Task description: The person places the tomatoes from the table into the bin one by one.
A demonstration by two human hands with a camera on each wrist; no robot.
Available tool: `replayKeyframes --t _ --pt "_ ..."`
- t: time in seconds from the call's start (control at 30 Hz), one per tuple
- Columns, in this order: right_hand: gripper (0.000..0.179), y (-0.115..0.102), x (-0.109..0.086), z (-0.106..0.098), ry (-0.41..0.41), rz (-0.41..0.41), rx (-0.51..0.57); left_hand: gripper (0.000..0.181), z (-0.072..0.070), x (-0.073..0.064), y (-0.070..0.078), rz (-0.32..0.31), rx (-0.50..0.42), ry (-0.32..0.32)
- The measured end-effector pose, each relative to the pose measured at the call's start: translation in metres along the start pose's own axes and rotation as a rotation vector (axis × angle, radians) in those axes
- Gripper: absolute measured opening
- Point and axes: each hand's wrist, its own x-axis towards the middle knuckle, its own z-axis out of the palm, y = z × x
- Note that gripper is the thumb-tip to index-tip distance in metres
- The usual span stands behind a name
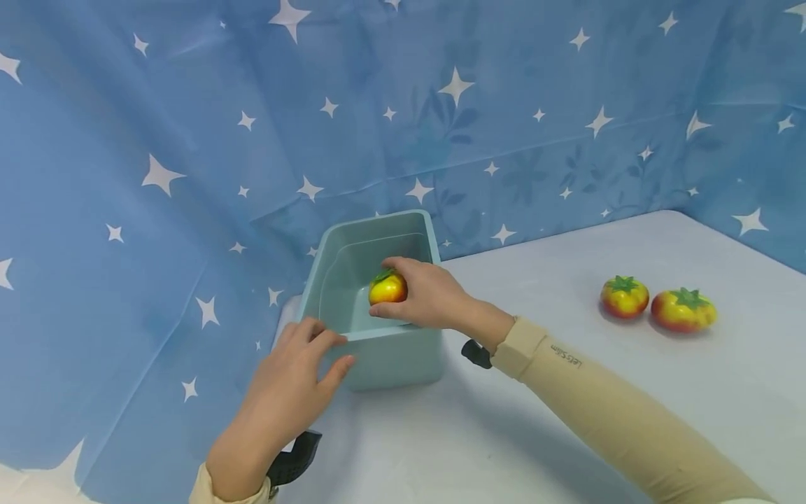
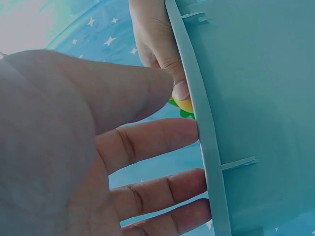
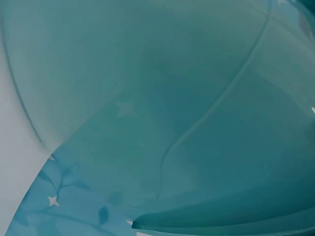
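Observation:
My right hand (image 1: 428,290) reaches over the near right side of a pale blue-green plastic bin (image 1: 371,336). Between its thumb and fingers it grips a yellow-and-red toy tomato (image 1: 387,288) with a green leafy top, held inside the bin's opening. At the bin's near left corner is my left hand (image 1: 286,385), its fingers loosely bent. In the left wrist view, the fingertips (image 2: 189,182) rest right at the bin's rim (image 2: 206,128), with the thumb standing apart. Bin wall (image 3: 123,73) fills most of the right wrist view, and no hand shows there.
Two more yellow-and-red tomatoes (image 1: 625,297) (image 1: 683,310) sit side by side on the white table (image 1: 535,434) to the right. A blue curtain (image 1: 535,161) with white stars hangs behind the table and along its left.

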Motion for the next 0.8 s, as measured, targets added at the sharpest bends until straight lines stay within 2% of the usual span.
replayKeyframes --t 0.33,0.47,0.57,0.67,0.8 --pt "0.076 0.0 -0.002 -0.001 -0.03 -0.013 -0.016 0.023 -0.001 0.0 0.002 -0.02 0.005 -0.02" --pt "0.071 0.003 -0.004 -0.003 -0.002 -0.041 0.046 0.024 -0.002 -0.001 0.002 -0.016 0.019 -0.008" --pt "0.059 0.012 -0.01 -0.002 0.055 -0.095 0.162 0.024 -0.001 -0.001 0.002 -0.018 0.031 -0.003" --pt "0.043 0.025 -0.018 -0.002 0.159 -0.189 0.259 0.024 0.001 -0.002 0.001 -0.028 0.038 -0.003" --pt "0.031 0.047 -0.029 -0.011 0.317 -0.279 0.27 0.024 0.001 -0.003 0.002 -0.037 0.03 -0.001"
